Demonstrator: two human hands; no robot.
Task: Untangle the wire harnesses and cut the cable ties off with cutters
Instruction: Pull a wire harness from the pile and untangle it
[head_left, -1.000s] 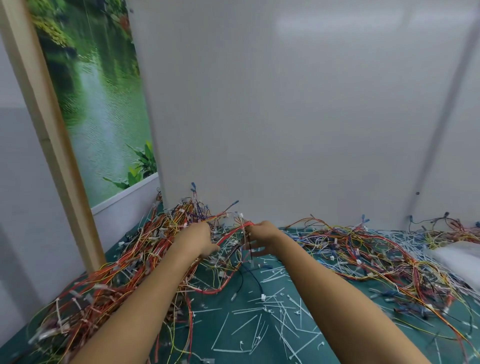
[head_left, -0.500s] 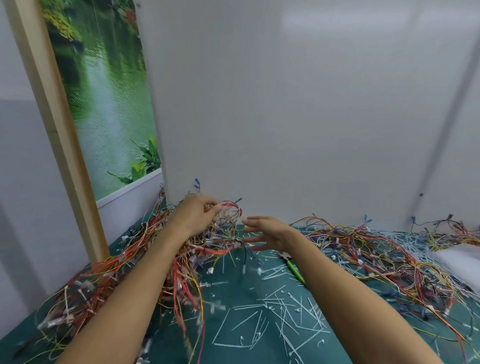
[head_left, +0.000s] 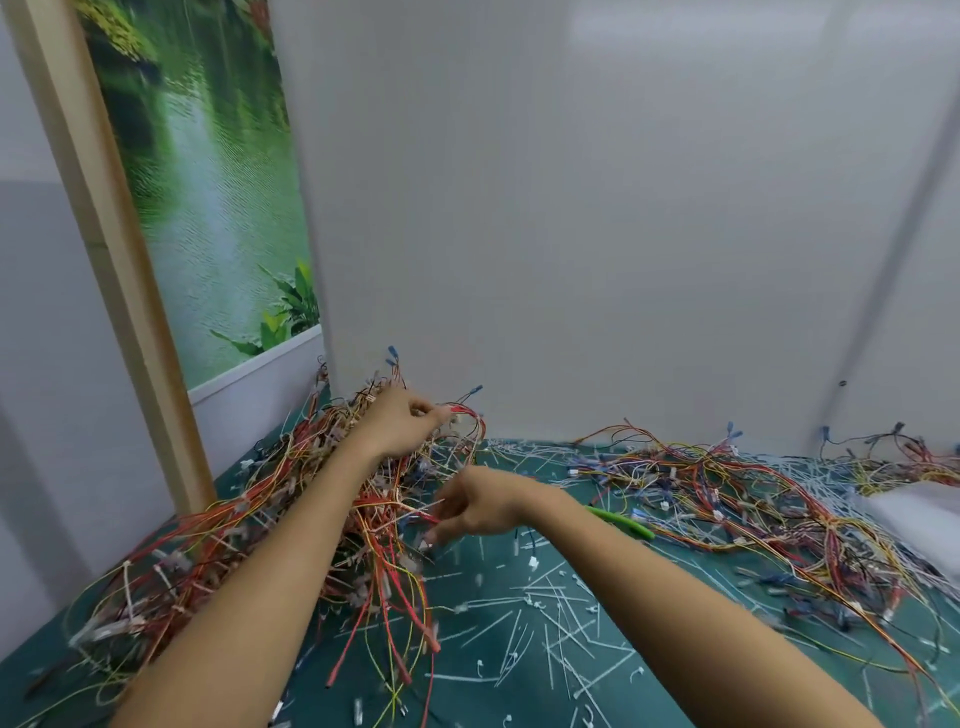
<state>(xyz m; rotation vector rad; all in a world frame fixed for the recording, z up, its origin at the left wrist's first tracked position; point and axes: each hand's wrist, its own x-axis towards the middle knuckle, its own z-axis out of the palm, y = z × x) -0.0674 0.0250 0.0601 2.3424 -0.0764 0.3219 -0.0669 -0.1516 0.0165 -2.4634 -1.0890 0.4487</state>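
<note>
A tangled pile of red, orange and yellow wire harnesses covers the left of the green mat. My left hand is raised above the pile and pinches a red harness loop, whose wires hang down under my forearm. My right hand is lower, at the hanging wires, fingers curled around a few thin strands. The green-handled cutters lie on the mat just behind my right wrist, in no hand.
A second spread of harnesses runs across the right of the mat. Cut white cable ties litter the middle. A white sheet lies at the right edge. Grey panels close the back; a wooden post stands left.
My left hand lifted a harness up out of the pile. My right hand let go, opened, then dropped lower and took hold of hanging strands. The cutters came into view.
</note>
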